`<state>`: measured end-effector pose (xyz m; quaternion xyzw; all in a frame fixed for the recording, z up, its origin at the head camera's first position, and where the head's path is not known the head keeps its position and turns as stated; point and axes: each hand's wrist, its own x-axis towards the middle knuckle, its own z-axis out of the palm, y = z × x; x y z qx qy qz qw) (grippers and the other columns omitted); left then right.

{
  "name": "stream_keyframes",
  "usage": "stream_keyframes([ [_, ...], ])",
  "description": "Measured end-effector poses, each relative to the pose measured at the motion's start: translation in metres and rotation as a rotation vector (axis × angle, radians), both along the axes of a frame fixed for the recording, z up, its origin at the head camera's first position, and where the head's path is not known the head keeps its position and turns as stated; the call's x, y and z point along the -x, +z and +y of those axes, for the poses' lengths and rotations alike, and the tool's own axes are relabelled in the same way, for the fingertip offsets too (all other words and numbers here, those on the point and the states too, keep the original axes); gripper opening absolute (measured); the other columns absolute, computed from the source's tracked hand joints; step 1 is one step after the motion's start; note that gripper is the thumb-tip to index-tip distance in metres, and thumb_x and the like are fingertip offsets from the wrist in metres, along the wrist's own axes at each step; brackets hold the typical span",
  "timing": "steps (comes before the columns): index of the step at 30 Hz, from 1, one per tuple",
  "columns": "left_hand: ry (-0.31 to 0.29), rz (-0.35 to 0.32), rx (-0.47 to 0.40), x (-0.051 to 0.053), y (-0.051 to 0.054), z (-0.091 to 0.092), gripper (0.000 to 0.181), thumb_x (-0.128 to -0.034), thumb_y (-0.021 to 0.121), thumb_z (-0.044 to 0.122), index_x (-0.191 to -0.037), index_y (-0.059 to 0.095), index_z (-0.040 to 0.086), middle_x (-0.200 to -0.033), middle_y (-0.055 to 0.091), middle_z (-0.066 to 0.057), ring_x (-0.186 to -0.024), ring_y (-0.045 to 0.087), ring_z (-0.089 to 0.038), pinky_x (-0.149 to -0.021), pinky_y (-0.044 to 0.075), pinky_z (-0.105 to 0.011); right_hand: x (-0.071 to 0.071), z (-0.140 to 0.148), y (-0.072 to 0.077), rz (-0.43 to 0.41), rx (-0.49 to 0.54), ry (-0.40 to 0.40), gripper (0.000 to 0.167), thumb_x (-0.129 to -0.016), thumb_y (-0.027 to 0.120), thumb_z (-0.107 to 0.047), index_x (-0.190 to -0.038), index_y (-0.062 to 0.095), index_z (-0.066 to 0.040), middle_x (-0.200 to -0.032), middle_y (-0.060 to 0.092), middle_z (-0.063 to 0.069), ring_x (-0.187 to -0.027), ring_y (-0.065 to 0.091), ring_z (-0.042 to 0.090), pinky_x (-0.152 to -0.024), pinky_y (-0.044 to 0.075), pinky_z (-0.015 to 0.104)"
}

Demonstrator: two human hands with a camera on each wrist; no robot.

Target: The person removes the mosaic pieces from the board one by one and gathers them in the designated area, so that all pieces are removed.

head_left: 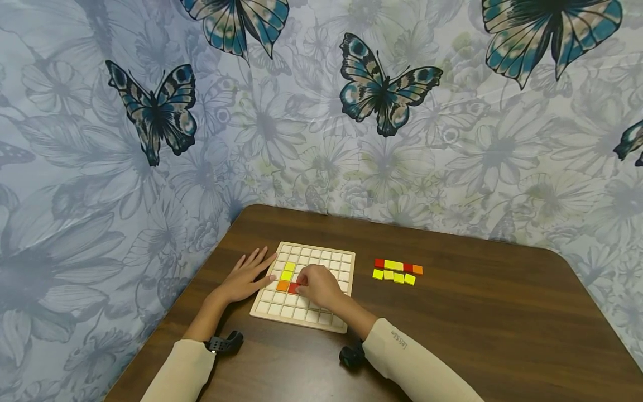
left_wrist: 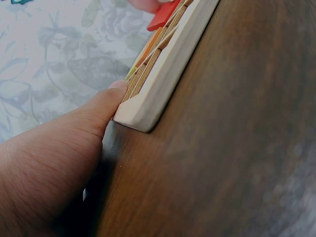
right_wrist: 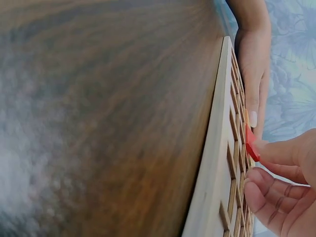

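A pale wooden grid board [head_left: 286,319] lies on the table. Two yellow tiles [head_left: 287,276] and an orange tile [head_left: 283,286] sit in its cells in a column. My right hand [head_left: 321,287] pinches a red tile [right_wrist: 251,144] between thumb and finger, just right of the orange one. In the right wrist view the red tile is tilted at the grid. My left hand [head_left: 244,279] lies spread at the board's left edge, and its thumb [left_wrist: 111,96] touches the frame there.
Right of the board, loose tiles lie in two rows: red, yellow and orange tiles [head_left: 394,265] behind, several yellow tiles [head_left: 398,278] in front. The brown table [head_left: 477,312] backs onto a butterfly-patterned wall covering [head_left: 311,156].
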<state>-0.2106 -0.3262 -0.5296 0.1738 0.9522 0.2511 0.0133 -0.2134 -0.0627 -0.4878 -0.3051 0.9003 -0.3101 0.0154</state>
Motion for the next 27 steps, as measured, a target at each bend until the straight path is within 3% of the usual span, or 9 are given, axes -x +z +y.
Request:
stream_keyframes([
  [16, -0.002, 0.01, 0.004, -0.0014, 0.0, -0.0004, 0.071, -0.1035, 0.054, 0.049, -0.162, 0.028, 0.018, -0.168, 0.015, -0.018, -0.154, 0.007, -0.042, -0.119, -0.002, -0.066, 0.0016, -0.0012, -0.0094, -0.009, 0.186, 0.006, 0.014, -0.087, 0.08, -0.003, -0.077, 0.075, -0.01, -0.069, 0.068, -0.006, -0.06, 0.053, 0.003, -0.056, 0.047, 0.018],
  [27, -0.001, 0.004, 0.004, 0.0, -0.0008, -0.0018, 0.071, -0.1034, 0.053, 0.05, -0.163, 0.028, 0.019, -0.169, 0.013, -0.016, -0.155, 0.006, -0.041, -0.119, -0.003, -0.066, -0.0047, 0.0, -0.0044, -0.027, 0.247, 0.017, 0.008, -0.088, 0.078, -0.001, -0.082, 0.078, -0.006, -0.078, 0.074, -0.002, -0.066, 0.06, 0.002, -0.062, 0.051, 0.018],
])
